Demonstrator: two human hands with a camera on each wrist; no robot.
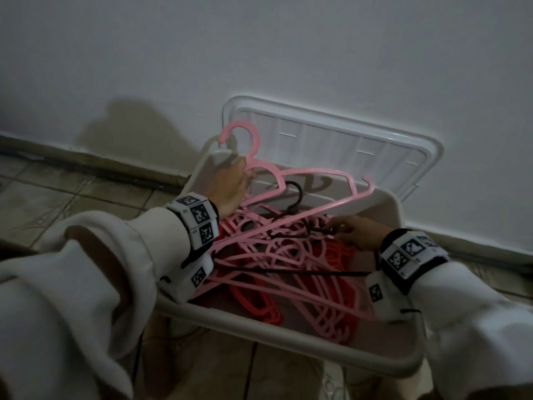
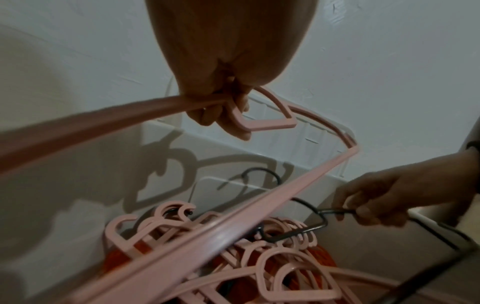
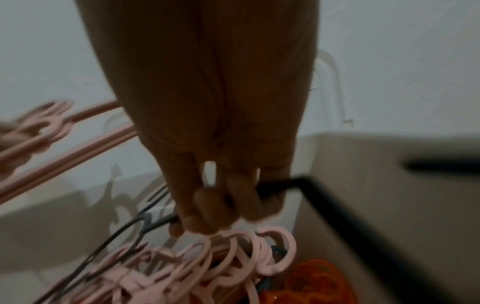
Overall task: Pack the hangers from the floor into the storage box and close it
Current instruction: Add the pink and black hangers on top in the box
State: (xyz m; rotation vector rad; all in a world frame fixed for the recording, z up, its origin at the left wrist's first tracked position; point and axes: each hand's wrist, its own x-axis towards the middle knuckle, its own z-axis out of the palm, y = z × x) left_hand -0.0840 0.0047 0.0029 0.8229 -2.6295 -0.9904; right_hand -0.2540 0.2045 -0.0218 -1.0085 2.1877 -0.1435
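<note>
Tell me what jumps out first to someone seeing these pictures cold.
The tangled heap of pink hangers and red hangers filling the open storage box stands out first, with its white lid propped against the wall behind. The left hand holds one pink hanger up by its neck over the box's left end. The right hand grips a thin black hanger at the right.

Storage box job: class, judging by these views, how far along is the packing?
Done: many pink and red hangers already lie in the storage box. In hand: the left hand holds a pink hanger over the box; the right hand grips a black hanger. Left: lower both in, then close the lid, now propped against the wall.
</note>
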